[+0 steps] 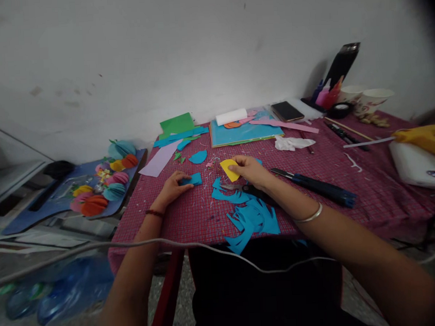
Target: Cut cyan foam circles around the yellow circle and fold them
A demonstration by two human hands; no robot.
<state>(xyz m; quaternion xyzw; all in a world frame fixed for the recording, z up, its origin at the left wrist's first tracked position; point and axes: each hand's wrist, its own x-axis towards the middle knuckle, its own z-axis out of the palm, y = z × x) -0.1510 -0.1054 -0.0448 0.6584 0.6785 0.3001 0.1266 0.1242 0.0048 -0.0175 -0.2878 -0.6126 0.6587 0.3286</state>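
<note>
Between the fingers of my right hand [250, 170] is a yellow paper piece [229, 169], held just above the middle of the table. My left hand [172, 188] rests on the cloth, thumb and fingers closed on a folded or stacked blue paper piece [193, 179]. A rounded blue cutout [198, 157] lies between and beyond my hands. Scissors [233, 186], partly hidden, lie below my right hand. Near them, blue paper scraps [255, 217] with cut edges spread to the table's front edge.
A utility knife [315, 187] lies right of my right forearm. A yellow glue gun [422, 140] rests on a white box [418, 164]. Paper sheets [247, 134] and a phone [287, 111] lie at the back. A white cable [215, 250] crosses in front. Paper ornaments [112, 185] sit on the left.
</note>
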